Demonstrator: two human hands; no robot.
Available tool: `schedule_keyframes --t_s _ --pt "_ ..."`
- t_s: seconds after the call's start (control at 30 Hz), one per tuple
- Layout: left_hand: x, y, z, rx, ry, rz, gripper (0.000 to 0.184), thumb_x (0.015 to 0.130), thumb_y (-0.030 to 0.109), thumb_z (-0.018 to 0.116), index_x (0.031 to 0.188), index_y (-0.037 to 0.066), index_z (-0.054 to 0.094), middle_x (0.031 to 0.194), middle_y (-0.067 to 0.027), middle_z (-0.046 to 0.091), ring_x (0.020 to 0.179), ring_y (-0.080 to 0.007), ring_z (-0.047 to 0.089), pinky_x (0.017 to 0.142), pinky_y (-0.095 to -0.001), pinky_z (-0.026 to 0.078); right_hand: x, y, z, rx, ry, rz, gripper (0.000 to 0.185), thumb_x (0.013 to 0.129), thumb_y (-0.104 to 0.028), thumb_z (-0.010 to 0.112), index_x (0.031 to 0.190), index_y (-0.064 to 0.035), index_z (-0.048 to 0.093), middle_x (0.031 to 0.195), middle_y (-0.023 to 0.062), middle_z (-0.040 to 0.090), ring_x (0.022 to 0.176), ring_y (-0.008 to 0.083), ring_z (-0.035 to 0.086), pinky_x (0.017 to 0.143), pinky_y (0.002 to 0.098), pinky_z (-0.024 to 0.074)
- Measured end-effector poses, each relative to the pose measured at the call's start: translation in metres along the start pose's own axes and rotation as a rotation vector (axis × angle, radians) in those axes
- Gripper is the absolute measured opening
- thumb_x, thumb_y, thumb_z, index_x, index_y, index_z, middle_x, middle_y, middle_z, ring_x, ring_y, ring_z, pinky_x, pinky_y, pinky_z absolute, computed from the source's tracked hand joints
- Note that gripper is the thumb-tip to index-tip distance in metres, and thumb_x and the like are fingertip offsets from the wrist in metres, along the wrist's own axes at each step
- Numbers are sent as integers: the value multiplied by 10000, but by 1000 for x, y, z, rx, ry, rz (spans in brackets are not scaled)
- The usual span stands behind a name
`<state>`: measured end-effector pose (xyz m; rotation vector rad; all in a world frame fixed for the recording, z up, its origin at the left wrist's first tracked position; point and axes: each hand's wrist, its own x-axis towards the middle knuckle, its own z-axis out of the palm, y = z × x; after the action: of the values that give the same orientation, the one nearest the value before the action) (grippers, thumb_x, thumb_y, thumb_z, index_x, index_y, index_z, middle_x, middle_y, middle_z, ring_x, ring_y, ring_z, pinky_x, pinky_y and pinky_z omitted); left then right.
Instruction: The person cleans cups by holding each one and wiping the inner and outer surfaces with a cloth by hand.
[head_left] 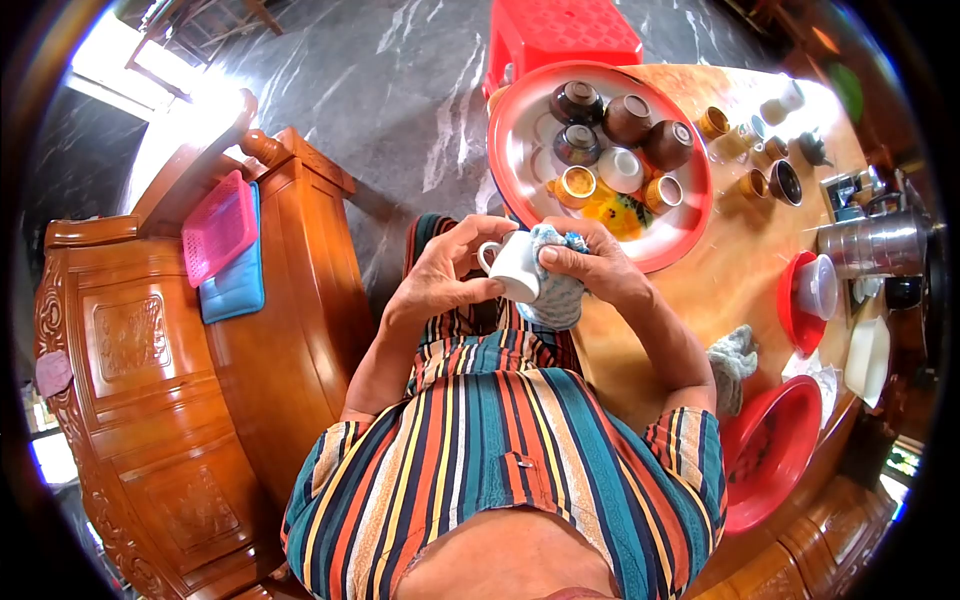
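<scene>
My left hand is closed on a small white cup, its handle turned toward my palm and fingers. A blue-and-white cloth is bunched in my right hand, pressed against the cup's right side. Both hands are over my lap, near the table edge. Just beyond them, a big round tray with a red rim carries several dark bowls, a white cup and two yellow-brown cups. Part of the white cup is hidden by the cloth and my fingers.
Several small cups stand on the wooden table right of the tray. Farther right are a grey cloth, a red basin and a metal pot. A red stool stands behind; a wooden bench is at left.
</scene>
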<state>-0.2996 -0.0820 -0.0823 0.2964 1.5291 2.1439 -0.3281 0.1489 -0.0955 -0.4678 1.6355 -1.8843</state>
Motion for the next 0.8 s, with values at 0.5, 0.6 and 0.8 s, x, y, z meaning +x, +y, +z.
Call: schedule_keyframes --t_s 0.5,0.6,0.8 --pt "4 -34 14 683 431 215 506 617 147 848 975 35 508 877 -93 551 789 -199 589 669 -310 468 -3 -21 11 -404 110 -535 300 708 -107 737 970 -59 600 1026 65 563 979 157 531 874 304 410" --pt "6 -30 29 946 406 362 493 595 85 781 996 34 497 890 -142 524 843 -331 542 738 -399 447 -1 -9 24 -650 187 -588 343 709 -135 737 1014 -77 591 1129 122 518 1022 268 519 915 352 385" --pt "4 -17 34 992 408 460 487 565 23 753 965 40 476 871 -128 510 806 -313 521 703 -398 439 -3 -4 35 -436 301 -379 474 860 -270 634 1226 -23 461 1128 132 493 1067 253 491 946 351 367"
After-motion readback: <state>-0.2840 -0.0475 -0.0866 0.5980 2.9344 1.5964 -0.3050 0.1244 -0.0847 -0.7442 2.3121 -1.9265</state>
